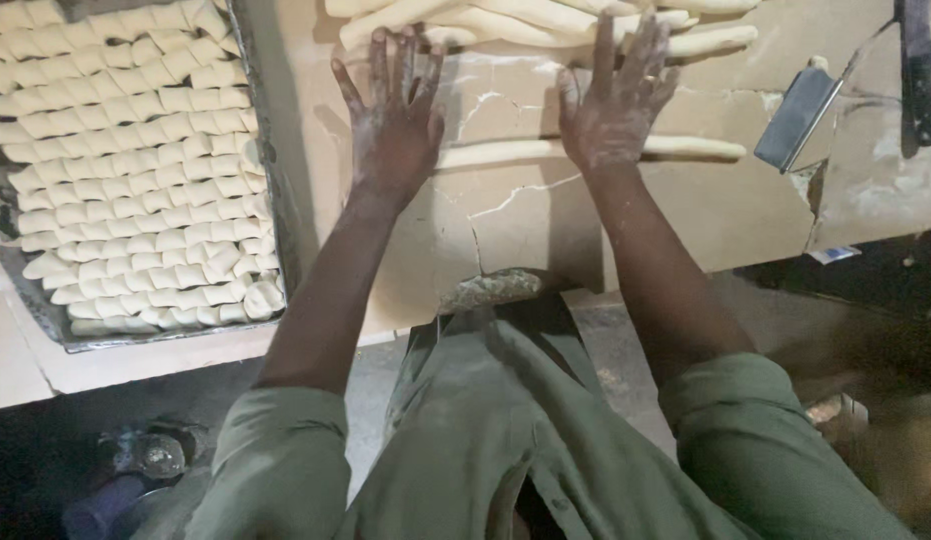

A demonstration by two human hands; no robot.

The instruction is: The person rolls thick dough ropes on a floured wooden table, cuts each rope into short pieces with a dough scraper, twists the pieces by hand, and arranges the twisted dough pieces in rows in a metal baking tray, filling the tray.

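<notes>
Dough rope lies under my flat, open left hand and right hand, mid-rolling; next calls, I judge, for even pressure outward.

- Table top was brightly and evenly lit; floor below fell to near black.
- Soft shadows lay just left of the left hand and beside the tray (light apparently from the upper right).
- No glare; dough pieces slightly washed out.
- Mild softness throughout, and the lower corners were murky.
</notes>
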